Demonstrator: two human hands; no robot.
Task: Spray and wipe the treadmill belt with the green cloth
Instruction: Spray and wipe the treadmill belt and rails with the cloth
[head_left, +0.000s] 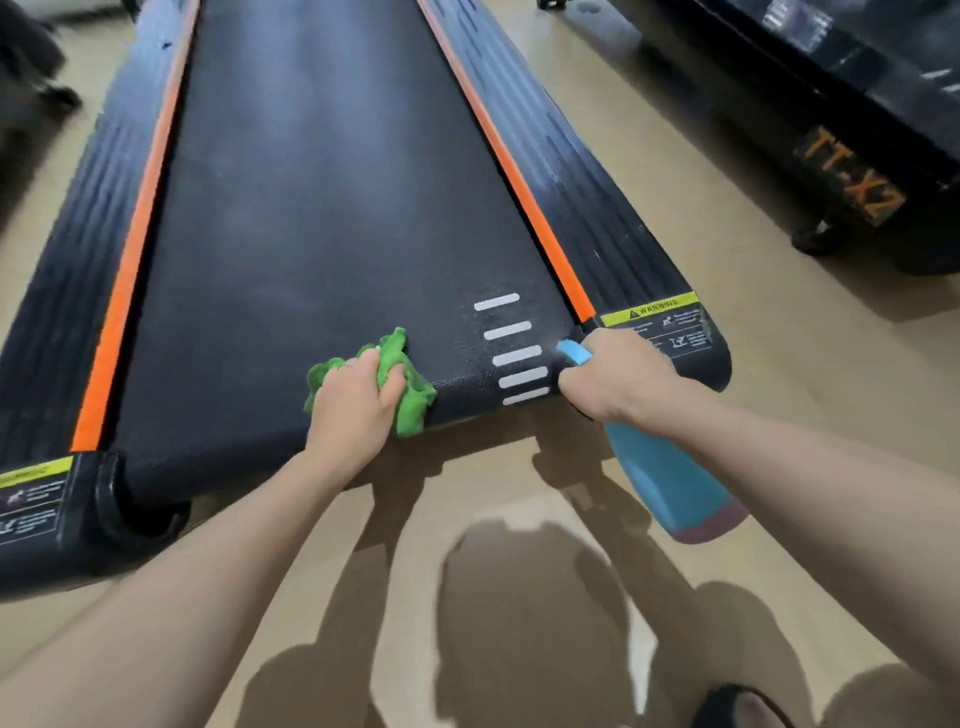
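The black treadmill belt (322, 218) runs away from me between two orange strips and ribbed black side rails. My left hand (353, 405) grips a crumpled green cloth (410, 395) and holds it against the belt's near end, left of several white stripes (511, 353). My right hand (613, 379) holds a blue spray bottle (665, 478) by its neck at the belt's near right corner. The bottle's nozzle points left over the stripes and its body hangs down toward the floor.
A second black machine (852, 130) with orange lettering stands to the right, across a strip of tan floor (675, 156). Yellow warning labels (649, 306) mark the near ends of the rails. A dark shoe (743, 706) shows at the bottom edge.
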